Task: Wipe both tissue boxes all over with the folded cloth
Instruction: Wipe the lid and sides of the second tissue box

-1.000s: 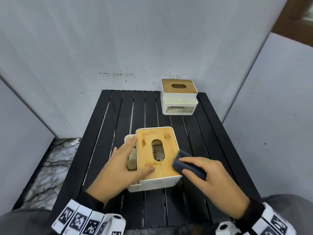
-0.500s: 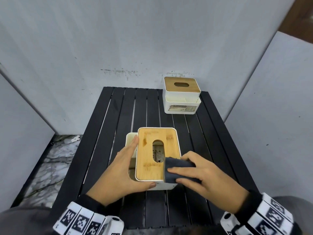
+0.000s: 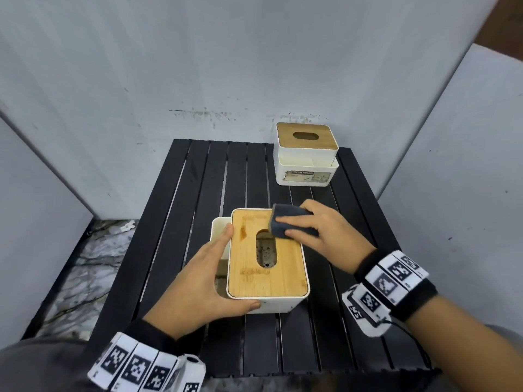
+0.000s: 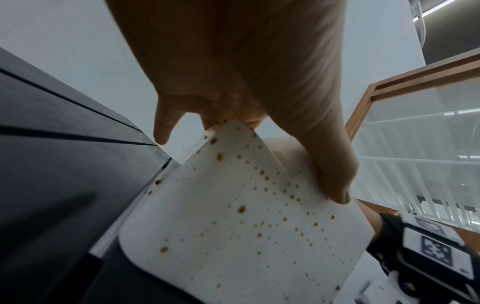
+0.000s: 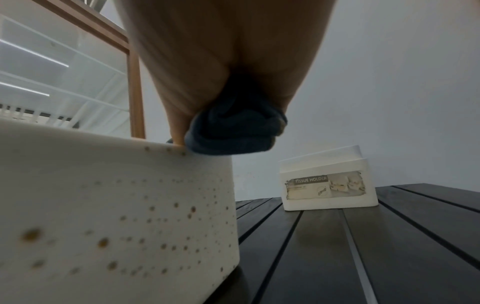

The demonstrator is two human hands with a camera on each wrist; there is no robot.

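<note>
The near tissue box (image 3: 266,278), white with a bamboo lid, stands mid-table; brown spots dot its walls (image 4: 246,226) (image 5: 103,205). My left hand (image 3: 209,273) holds it at the near left corner, thumb on the front wall and fingers along the left side. With thumb and fingers, my right hand (image 3: 319,233) grips the folded dark cloth (image 3: 285,222) and presses it on the lid's far right corner. In the right wrist view the cloth (image 5: 233,133) overhangs the box's top edge. The second tissue box (image 3: 307,154) stands untouched at the far right, its label (image 5: 327,185) facing me.
Both boxes stand on a black slatted table (image 3: 198,193). Grey panels close in behind it and on both sides. A marble floor (image 3: 93,264) shows past the table's left edge.
My right hand has slid the cloth along the lid's right side, from the near corner to the far corner. The left hand has kept its hold on the box.
</note>
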